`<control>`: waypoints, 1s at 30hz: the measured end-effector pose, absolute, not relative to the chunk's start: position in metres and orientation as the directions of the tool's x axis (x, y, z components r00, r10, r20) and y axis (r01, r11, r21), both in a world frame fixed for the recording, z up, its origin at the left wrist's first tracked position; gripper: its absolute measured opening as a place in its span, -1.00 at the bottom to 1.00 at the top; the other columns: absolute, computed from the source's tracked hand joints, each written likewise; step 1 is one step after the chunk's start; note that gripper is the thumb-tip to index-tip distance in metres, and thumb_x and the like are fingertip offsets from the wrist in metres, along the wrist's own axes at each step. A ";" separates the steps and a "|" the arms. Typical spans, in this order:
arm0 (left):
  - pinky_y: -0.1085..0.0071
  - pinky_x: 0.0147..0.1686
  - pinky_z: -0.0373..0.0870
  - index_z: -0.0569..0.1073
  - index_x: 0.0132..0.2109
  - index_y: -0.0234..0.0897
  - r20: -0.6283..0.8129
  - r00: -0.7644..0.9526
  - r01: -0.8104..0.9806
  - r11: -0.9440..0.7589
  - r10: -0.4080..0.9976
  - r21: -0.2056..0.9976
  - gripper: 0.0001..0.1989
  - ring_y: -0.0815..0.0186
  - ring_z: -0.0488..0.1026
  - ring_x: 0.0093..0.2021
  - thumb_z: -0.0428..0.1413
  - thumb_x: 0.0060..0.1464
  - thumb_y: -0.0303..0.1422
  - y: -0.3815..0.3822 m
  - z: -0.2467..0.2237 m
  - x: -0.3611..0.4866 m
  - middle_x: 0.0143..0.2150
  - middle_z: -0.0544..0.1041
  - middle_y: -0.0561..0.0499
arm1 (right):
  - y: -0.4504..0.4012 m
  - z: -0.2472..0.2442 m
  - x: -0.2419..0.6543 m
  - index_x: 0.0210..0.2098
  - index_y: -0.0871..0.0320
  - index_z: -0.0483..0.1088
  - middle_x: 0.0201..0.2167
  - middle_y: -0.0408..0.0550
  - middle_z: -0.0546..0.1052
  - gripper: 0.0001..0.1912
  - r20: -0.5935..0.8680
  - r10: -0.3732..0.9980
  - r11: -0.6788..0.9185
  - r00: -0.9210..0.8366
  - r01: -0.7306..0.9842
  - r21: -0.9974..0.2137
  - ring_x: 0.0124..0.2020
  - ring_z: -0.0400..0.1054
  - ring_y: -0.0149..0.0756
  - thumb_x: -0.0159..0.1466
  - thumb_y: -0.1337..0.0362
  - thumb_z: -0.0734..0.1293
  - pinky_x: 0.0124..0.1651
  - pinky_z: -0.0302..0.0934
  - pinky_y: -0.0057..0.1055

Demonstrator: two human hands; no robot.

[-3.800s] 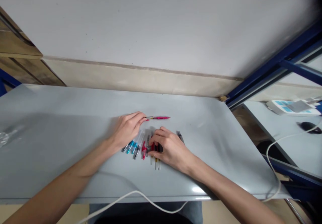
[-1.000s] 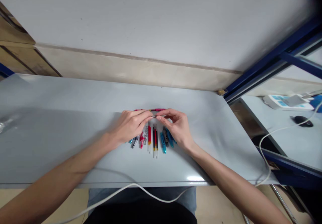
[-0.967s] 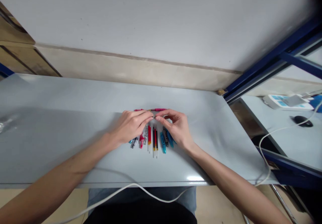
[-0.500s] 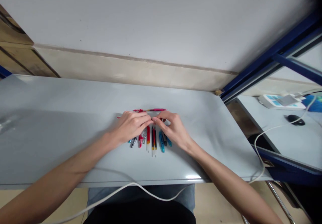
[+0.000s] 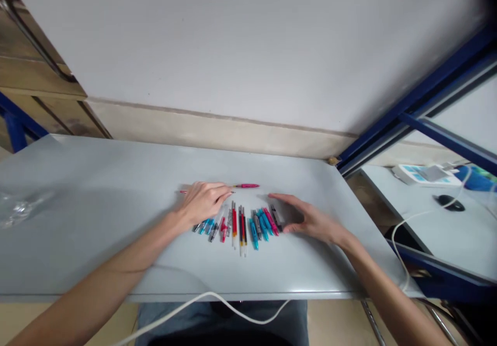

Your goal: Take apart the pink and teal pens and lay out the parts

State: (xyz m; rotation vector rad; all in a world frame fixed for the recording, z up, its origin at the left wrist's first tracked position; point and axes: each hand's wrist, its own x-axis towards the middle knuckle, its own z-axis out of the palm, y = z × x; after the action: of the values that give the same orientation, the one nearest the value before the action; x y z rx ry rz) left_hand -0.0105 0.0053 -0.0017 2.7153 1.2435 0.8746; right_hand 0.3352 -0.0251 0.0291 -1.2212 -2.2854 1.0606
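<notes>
My left hand [image 5: 205,200] is closed, palm down, around a slim pen part, apparently a pen with a red end [image 5: 183,191] showing at left and a thin tip at right; the fingers hide its middle. My right hand [image 5: 308,217] is open and curved, its thumb beside a dark grey pen barrel [image 5: 276,217]. Between the hands lie pen pieces: clear barrels with coloured grips [image 5: 213,230] at left, red and black ink refills [image 5: 243,229] in the middle, and blue, grey and pink barrels [image 5: 264,225] at right. A pink pen barrel [image 5: 247,185] lies sideways behind them.
The grey table [image 5: 128,180] backs onto a wall. Crumpled clear plastic [image 5: 23,208] lies at the far left. A white cable [image 5: 233,310] hangs across the front. Beyond a blue frame [image 5: 388,123] at right, another desk bears a black mouse [image 5: 450,202] and a white box [image 5: 425,175].
My right hand has left my left fingertips and moved right, opening beside the barrels. My left hand stays over the left pieces. The view has shifted slightly.
</notes>
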 end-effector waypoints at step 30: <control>0.43 -0.44 0.43 0.58 -0.05 -0.22 0.590 0.591 0.582 -0.797 0.551 0.162 -0.81 0.36 0.55 -0.40 0.07 0.35 -0.45 -0.007 0.009 -0.004 -0.34 0.62 0.05 | -0.001 0.033 0.230 -0.19 0.17 0.56 -0.45 -0.08 0.52 -0.63 0.085 0.946 0.094 -0.313 0.014 -0.995 -0.47 0.36 -0.34 0.36 -0.03 0.36 -0.45 0.29 -0.42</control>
State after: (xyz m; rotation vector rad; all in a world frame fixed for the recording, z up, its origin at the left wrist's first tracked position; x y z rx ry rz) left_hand -0.0043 -0.0070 0.0088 2.8447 1.0128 1.0275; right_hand 0.2305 -0.0014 0.0327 -0.9950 -1.5019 1.3529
